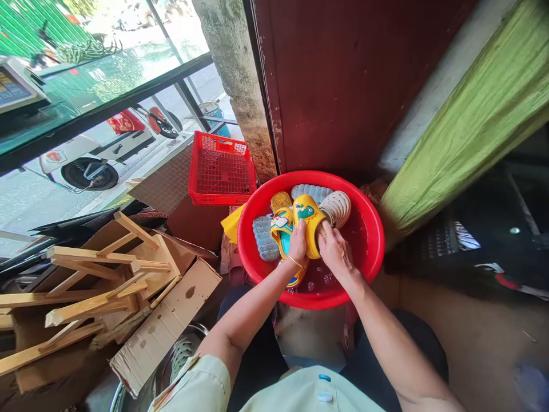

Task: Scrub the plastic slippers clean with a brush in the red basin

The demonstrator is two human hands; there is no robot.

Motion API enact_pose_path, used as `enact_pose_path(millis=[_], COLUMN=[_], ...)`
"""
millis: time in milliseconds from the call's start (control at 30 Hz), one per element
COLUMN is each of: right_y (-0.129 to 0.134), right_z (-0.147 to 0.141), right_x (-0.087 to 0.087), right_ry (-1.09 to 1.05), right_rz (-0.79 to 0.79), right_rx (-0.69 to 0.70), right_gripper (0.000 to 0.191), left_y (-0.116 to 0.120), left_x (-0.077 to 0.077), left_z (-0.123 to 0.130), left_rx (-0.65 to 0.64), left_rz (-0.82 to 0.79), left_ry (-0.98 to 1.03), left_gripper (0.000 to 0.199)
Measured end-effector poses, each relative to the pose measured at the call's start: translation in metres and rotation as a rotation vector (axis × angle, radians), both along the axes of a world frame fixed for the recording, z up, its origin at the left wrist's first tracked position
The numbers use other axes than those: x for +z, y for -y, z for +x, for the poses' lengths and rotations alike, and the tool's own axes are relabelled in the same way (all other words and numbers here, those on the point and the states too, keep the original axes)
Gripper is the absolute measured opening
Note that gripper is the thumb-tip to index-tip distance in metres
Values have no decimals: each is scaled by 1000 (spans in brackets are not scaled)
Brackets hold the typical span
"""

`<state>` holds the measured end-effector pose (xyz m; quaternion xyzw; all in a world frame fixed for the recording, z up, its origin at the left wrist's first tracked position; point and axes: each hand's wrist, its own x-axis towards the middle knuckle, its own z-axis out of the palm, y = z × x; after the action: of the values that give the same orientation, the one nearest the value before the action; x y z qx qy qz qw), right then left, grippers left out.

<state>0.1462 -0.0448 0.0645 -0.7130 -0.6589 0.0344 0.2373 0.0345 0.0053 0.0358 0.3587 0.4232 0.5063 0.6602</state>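
Observation:
A yellow slipper with a green dinosaur on its strap is held up over a red basin. My left hand grips its left side, thumb along the yellow surface. Closed fingers of my right hand press into the slipper's opening; what they hold there is hidden. Close by on the left lies a yellow-and-teal slipper. Around them in the basin are a white clog, a grey-blue slipper and another grey-blue one at the back. Reddish-looking water with bubbles shows at the front.
A red plastic crate stands behind the basin on the left. Wooden stools and cardboard are piled at the left. A green cloth hangs on the right, and a dark red panel rises behind.

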Motion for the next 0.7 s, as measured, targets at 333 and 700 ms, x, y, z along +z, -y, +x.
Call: enact_pose_path(millis=[333, 700], right_y=[36, 37], right_z=[2, 60], right_x=[-5, 0], right_ry=[-146, -73], right_rz=[56, 136], right_rx=[335, 166], right_gripper=[47, 50], left_y=[-36, -32], left_x=[29, 63], left_z=[-41, -52], left_rx=[251, 101], left_rz=[150, 334], left_ry=[-91, -92], left_gripper=[57, 97])
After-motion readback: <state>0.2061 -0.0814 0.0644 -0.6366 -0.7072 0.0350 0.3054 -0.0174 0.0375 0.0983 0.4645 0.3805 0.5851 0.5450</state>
